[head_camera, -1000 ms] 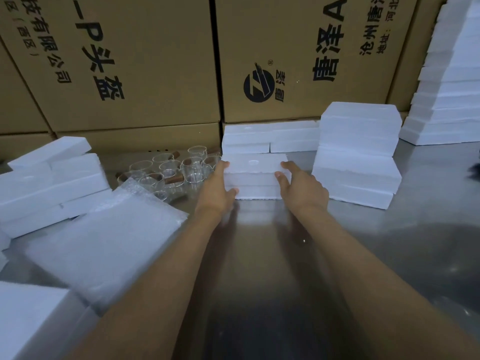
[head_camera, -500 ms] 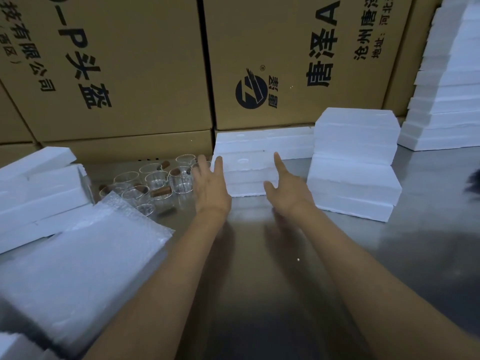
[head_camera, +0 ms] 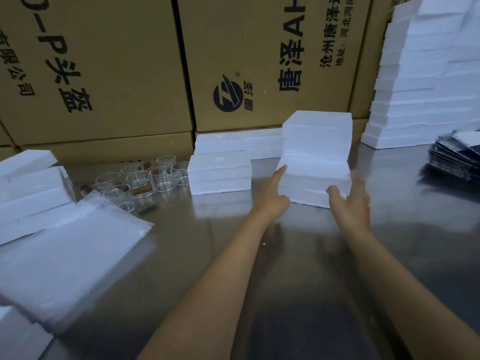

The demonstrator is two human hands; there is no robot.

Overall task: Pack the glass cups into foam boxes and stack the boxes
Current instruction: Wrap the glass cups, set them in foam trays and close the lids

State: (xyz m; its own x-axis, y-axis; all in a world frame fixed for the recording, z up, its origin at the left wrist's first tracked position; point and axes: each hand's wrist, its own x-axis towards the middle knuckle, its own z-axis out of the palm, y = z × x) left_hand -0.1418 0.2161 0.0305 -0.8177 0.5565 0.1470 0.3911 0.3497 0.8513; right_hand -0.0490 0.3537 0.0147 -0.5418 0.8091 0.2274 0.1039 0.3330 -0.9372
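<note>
Both hands (head_camera: 314,201) flank the foam stack (head_camera: 315,162).

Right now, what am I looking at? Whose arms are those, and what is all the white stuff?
A person wears a camera on their head, so you see their own arms from above. The left hand and right hand touch the two sides of a stack of white foam boxes on a shiny metal table. Nothing is lifted yet. Beside it sits a smaller foam box stack, and left of that a bunch of glass cups waiting to be packed. Bubble wrap lies nearer on the left. Big cardboard cartons stand behind.
</note>
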